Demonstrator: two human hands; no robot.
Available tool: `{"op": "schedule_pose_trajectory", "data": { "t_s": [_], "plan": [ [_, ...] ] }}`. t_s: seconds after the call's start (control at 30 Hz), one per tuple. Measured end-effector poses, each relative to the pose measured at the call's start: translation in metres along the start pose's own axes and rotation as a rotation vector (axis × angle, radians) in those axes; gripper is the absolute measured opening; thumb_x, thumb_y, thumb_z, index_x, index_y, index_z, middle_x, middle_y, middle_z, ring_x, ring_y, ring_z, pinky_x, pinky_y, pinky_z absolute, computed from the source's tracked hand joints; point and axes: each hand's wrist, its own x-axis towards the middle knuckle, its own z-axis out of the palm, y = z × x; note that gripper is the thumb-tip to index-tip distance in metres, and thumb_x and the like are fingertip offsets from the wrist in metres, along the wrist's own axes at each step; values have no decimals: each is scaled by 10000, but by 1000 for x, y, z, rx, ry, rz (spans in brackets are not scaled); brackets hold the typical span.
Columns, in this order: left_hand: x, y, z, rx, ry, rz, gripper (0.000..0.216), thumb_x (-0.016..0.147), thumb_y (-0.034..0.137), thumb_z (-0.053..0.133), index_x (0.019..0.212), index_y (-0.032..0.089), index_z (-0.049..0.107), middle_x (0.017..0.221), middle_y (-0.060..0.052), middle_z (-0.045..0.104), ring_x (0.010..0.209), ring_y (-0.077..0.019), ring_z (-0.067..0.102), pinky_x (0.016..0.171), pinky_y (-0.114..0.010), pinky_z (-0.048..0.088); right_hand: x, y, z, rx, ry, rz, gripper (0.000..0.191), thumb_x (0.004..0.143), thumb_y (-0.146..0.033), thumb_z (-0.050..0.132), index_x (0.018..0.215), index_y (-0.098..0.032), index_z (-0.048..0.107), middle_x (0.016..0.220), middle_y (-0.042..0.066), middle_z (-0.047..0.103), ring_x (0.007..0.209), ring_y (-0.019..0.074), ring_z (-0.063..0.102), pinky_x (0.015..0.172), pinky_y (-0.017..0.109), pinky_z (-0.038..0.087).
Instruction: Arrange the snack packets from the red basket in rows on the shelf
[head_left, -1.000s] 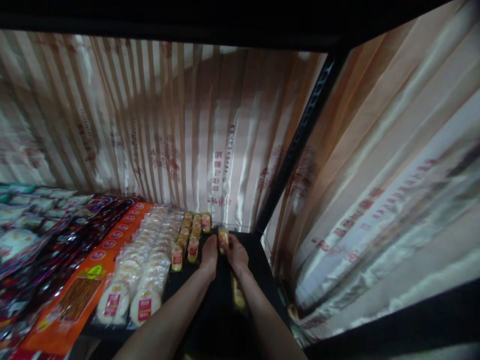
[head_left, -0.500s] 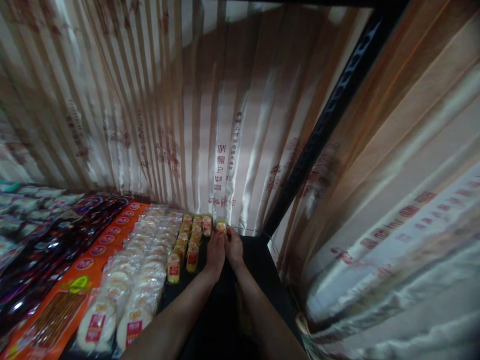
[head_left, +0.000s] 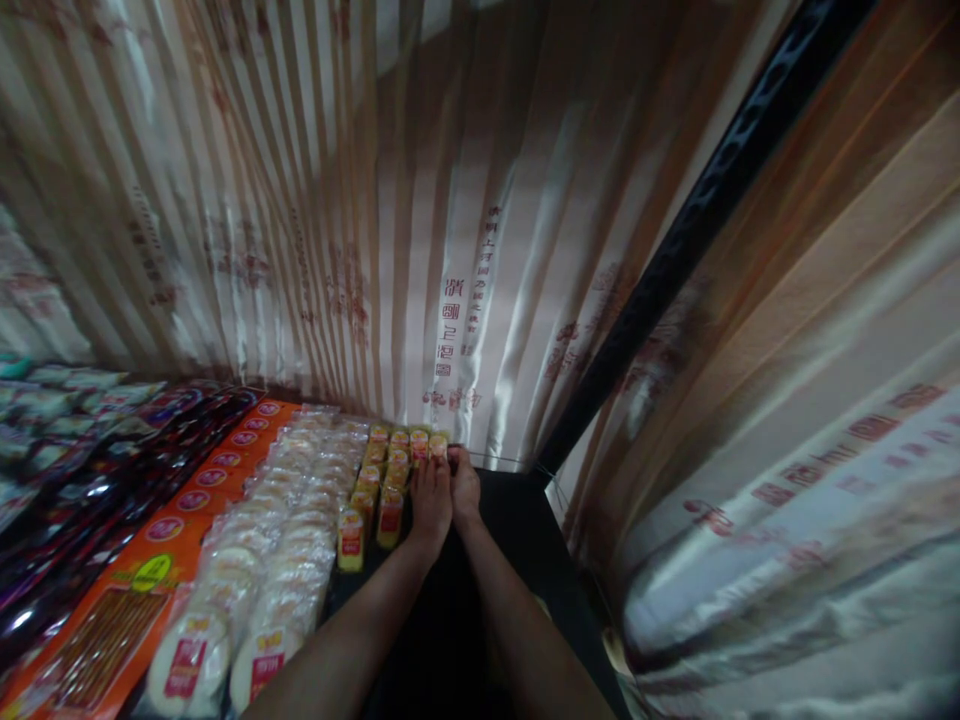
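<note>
Small yellow snack packet with a red label (head_left: 439, 446) stands upright at the far end of a black shelf board (head_left: 517, 520), just right of three columns of like yellow packets (head_left: 386, 480) and close to the striped, glossy plastic curtain (head_left: 450, 250) behind. The left hand (head_left: 431, 497) and the right hand (head_left: 465, 485) lie side by side, touching, fingers drawn narrow with their tips on this packet. The far row counts four packets with it; the columns blur, so their full number cannot be told. Left of them lie two columns of round white cakes in clear wrappers (head_left: 289, 540), too many and too blurred to count. Further left runs a line of flat orange packs (head_left: 161, 545), then dark glossy bags (head_left: 67, 500).
</note>
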Motion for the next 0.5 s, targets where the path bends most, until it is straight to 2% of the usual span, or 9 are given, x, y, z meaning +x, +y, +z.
{"op": "schedule_pose_trajectory", "data": {
  "t_s": [0.13,0.27,0.37,0.5],
  "plan": [
    [0,4,-2,115,-15,16,343,806,119,409,1090,170,593,1311,-92,506,1305,-208,331,1111,-362,180,1,4,3,28,-12,-33,254,795,-334,411,959,-199,550,884,32,642,787,162,597,747,277,461],
    [-9,14,-5,143,-35,16,331,816,137,403,1081,152,601,1316,-107,498,1319,-226,301,1110,-383,162,-4,6,-1,-73,42,-63,352,745,-199,430,1076,-165,544,1047,89,605,970,185,553,871,306,425],
    [-25,19,-7,152,-69,4,327,830,160,389,1070,156,611,1294,-99,521,1304,-216,332,1105,-371,182,-15,6,-12,-160,83,-107,395,745,-168,414,1120,-145,537,1109,108,579,1052,199,512,925,335,396],
    [-58,17,-11,201,-106,-18,338,800,138,411,1069,127,615,1250,-118,555,1254,-211,404,1082,-326,239,-38,6,-38,-234,95,-125,338,767,-142,376,1025,-120,594,1053,112,607,1028,197,527,911,324,409]
  ]
}}
